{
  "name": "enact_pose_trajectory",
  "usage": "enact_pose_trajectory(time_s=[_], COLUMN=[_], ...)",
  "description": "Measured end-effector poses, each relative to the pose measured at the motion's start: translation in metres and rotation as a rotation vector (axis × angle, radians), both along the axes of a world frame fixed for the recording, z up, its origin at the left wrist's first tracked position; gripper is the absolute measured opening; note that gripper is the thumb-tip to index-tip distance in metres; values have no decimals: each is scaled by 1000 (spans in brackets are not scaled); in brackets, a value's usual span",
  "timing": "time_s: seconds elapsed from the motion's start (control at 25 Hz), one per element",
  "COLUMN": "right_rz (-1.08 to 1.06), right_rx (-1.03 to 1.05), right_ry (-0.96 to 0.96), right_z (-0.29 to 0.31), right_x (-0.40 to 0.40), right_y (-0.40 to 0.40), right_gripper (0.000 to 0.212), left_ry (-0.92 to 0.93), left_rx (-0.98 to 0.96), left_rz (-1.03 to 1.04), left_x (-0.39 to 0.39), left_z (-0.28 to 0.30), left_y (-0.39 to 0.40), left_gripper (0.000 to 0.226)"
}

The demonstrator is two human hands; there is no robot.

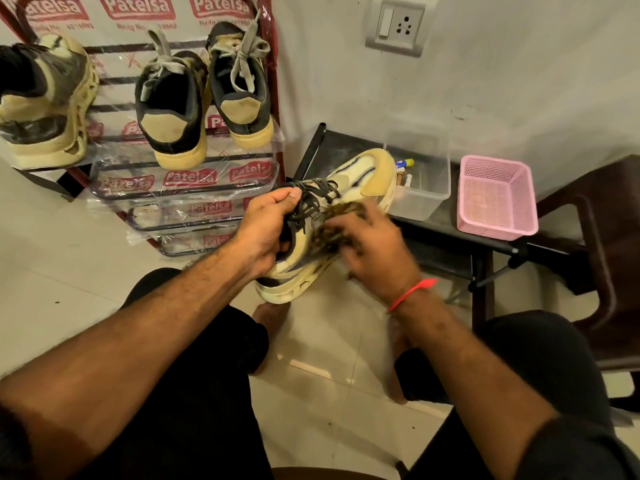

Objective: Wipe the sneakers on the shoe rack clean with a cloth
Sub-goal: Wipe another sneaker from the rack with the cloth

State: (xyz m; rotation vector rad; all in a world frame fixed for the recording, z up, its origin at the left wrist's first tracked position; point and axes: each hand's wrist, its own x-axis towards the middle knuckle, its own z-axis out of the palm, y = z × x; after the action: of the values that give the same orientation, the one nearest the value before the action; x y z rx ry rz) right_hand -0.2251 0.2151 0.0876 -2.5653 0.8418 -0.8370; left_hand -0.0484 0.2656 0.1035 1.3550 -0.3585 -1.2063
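Left hand (266,226) grips the sneaker (349,199) at center; right hand (374,251) rubs a cloth (341,221) on its side, grip blurred. Three shoes (173,109) wait on the rack (273,84) at 10 o'clock, so most wiping looks left.

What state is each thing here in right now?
Held sneaker: off the rack, laced, tilted.
Left hand: grips the sneaker's collar.
Right hand: presses the cloth on the sneaker.
Three rack sneakers: shelved.
Pink basket: upright.
Wall switch: cannot tell.
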Motion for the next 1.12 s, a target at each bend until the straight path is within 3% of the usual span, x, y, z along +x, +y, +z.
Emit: enact_pose_trajectory(time_s=[0.08,0.28,0.36,0.44,0.56,0.68,0.96,1.12], right_rz=[145,-219,-264,-286,-139,53,-403,-94], right_rx=[-36,53,102,115,193,94,138,136], right_ry=[67,-89,-137,-148,-22,104,-128,19], right_z=[0,15,14,15,9,3,27,5], right_x=[10,-15,-21,-20,-7,4,-33,-6], right_y=[14,-35,-38,-34,-7,15,-49,2], right_gripper=[35,42,55,53,43,44,34,36], left_ry=[77,91,104,110,120,137,97,68], left_rx=[-21,16,30,16,14,15,-58,-94], left_rz=[8,-25,-37,-17,59,71,-59,10], left_x=[5,1,1,1,4,11,-4,2], left_z=[-1,-3,-2,0,-2,-4,-4,-5], left_y=[-2,4,5,3,2,3,7,3], left_gripper=[26,34,32,30,28,31,19,26])
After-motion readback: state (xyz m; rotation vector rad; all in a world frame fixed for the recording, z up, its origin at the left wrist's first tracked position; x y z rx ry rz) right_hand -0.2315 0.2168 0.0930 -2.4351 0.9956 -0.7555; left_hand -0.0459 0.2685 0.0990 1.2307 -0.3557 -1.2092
